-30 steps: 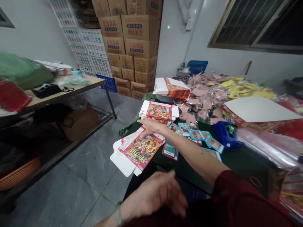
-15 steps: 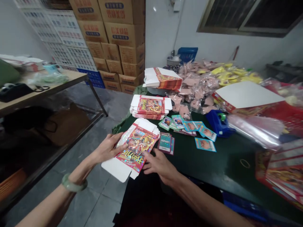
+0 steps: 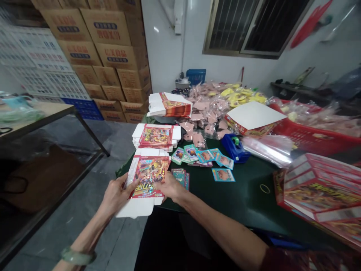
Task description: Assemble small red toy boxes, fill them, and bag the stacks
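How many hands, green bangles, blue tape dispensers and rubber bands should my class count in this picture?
Hands: 2 (left hand and right hand, both on a printed box blank)
Green bangles: 1 (green bangle)
Blue tape dispensers: 1 (blue tape dispenser)
Rubber bands: 1 (rubber band)
Total: 5

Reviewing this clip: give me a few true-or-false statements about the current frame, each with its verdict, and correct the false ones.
1. The left hand and the right hand both hold a flat printed carton blank. True.
2. A green bangle is on the right wrist. False: it is on the left wrist.
3. A blue tape dispenser stands on the dark green table. True.
4. A rubber band lies inside the red basket. False: it lies on the table, apart from the red basket.
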Motion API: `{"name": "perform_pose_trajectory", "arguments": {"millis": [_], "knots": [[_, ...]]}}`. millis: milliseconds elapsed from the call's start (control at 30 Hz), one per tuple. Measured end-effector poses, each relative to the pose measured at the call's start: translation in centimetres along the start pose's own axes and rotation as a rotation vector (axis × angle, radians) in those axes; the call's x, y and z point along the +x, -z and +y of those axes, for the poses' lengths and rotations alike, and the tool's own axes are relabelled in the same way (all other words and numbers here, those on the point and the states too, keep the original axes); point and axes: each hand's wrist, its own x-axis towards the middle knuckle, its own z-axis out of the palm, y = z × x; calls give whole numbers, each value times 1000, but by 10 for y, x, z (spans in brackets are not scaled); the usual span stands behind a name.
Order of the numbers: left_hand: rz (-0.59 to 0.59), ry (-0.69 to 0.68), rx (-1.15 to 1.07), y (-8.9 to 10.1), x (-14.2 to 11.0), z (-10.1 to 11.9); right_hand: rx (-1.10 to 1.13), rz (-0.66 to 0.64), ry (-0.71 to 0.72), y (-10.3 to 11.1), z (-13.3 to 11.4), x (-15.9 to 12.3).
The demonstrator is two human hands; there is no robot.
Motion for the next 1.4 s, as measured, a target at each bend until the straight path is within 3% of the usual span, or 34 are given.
{"name": "perform_pose_trajectory", "arguments": {"millis": [100, 200, 300, 500, 633, 733, 833, 967, 1133, 1267, 1400], "knots": [[46, 20, 152, -4, 6, 1, -184, -11, 12, 20, -11, 4], [128, 45, 243, -7, 7, 4, -381, 82, 49, 33, -19, -3], [154, 33, 267, -10, 5, 8, -508, 159, 75, 30, -21, -16], [85, 15, 268, -5, 14, 3, -598, 226, 84, 23, -20, -26], [135, -15, 407, -5, 11, 10, -722, 325, 276, 34, -28, -14], [257, -151, 588, -17, 5, 20, -790, 269, 420, 38, -31, 12], [278, -184, 603, -33, 5, 23, -803, 188, 470, 32, -31, 37], [319, -167, 579, -47, 4, 13, -806, 167, 478, 24, -37, 50], [496, -227, 479, -58, 0, 0, -791, 132, 437, 31, -68, 64], [599, -299, 396, -56, -3, 0, -747, 32, 425, 39, -90, 75], [671, -354, 257, -38, -19, 25, -571, 7, 430, 53, -98, 57]]}}
